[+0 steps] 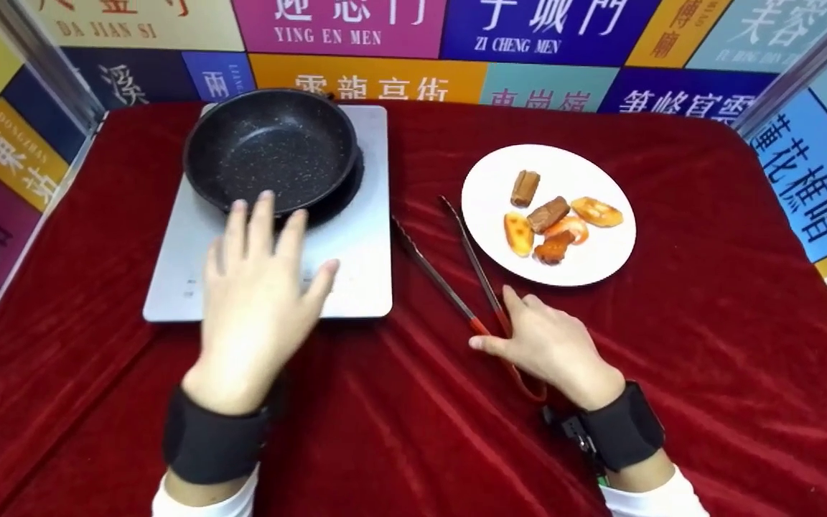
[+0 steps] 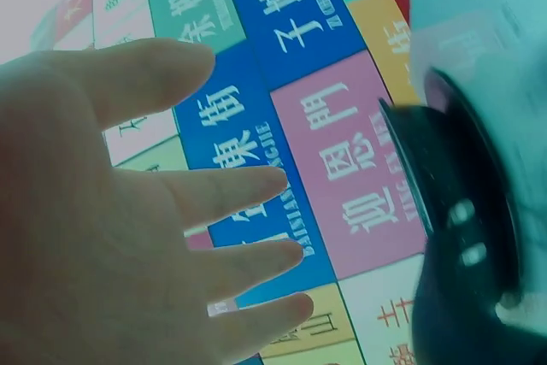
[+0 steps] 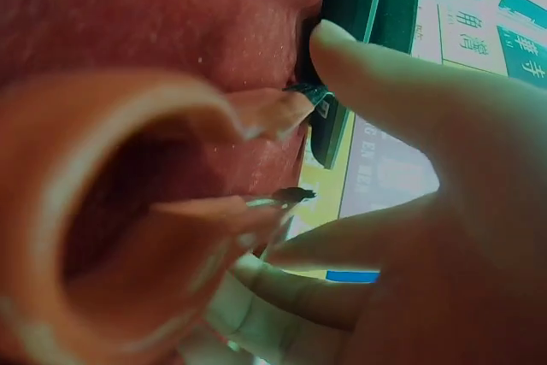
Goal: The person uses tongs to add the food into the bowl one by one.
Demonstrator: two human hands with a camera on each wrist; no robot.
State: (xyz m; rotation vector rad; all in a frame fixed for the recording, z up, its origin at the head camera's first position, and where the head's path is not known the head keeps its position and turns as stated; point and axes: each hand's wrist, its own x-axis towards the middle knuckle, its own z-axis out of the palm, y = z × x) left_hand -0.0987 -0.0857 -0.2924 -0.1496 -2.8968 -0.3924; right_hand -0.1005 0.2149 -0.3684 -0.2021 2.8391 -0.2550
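Note:
My left hand hovers above the flat silver cooktop, fingers spread and pointing at the near rim of a black speckled frying pan. In the left wrist view the palm and straight fingers hold nothing, and the dark pan is at the right. My right hand is over the orange-handled metal tongs, thumb on one side and fingers on the other. The right wrist view has the tongs' looped orange handle close up, with the thumb and fingers spread well apart around its two arms.
Right of the tongs is a white plate bearing several food pieces, among them brown chunks, a yellow slice and a shrimp. A dark red cloth covers the table. Printed panels stand behind and at both sides.

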